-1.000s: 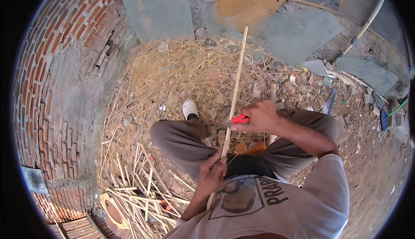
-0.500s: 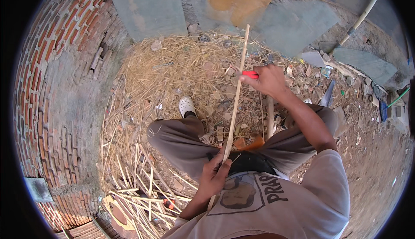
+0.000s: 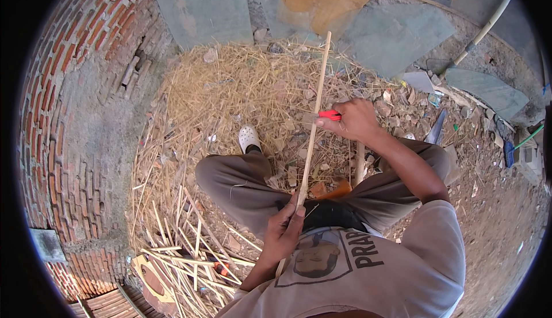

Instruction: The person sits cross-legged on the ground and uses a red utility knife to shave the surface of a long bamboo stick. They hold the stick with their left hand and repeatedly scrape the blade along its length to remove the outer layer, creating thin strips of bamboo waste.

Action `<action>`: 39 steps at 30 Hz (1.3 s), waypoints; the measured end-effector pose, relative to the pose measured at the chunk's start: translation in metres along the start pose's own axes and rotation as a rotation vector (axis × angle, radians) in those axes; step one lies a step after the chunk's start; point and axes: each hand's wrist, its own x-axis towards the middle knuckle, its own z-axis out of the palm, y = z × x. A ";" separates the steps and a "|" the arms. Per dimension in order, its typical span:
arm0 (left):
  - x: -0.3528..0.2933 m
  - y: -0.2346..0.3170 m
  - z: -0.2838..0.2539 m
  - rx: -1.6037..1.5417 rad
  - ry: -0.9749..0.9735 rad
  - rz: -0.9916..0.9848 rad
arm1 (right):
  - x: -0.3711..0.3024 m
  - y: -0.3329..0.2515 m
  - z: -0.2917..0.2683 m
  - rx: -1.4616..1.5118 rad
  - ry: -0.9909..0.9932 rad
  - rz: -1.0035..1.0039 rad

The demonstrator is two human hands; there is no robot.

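A long pale strip [image 3: 318, 102], which looks like bamboo, slants from my lap out over the littered ground. Near its lower end my left hand [image 3: 283, 230] is closed round it, close to my belly. Further up, my right hand [image 3: 352, 120] grips a red-handled knife [image 3: 330, 114]. Its blade lies against the strip, partly blurred, with my thumb beside the crossing point. Below the strip, part of an orange-brown object [image 3: 338, 191] shows between my legs.
A heap of cut strips [image 3: 195, 260] lies by my left side. Shavings [image 3: 230, 88] and rubble cover the ground ahead. A brick wall [image 3: 69, 163] stands on the left, and grey sheets [image 3: 201, 10] lean at the back. A saw-like blade [image 3: 436, 127] lies to the right.
My right hand has drawn the knife down along the strip toward my body. My left hand keeps its hold at the lower end. A curled shaving by the blade no longer shows.
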 end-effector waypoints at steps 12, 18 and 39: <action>0.001 -0.007 0.000 0.053 0.037 0.013 | -0.022 -0.027 0.003 0.033 -0.071 -0.110; 0.000 -0.011 0.006 0.135 0.017 0.113 | 0.003 0.018 0.010 0.022 -0.003 0.056; -0.023 -0.001 0.009 0.199 -0.084 0.071 | 0.043 0.090 -0.018 -0.137 0.090 0.324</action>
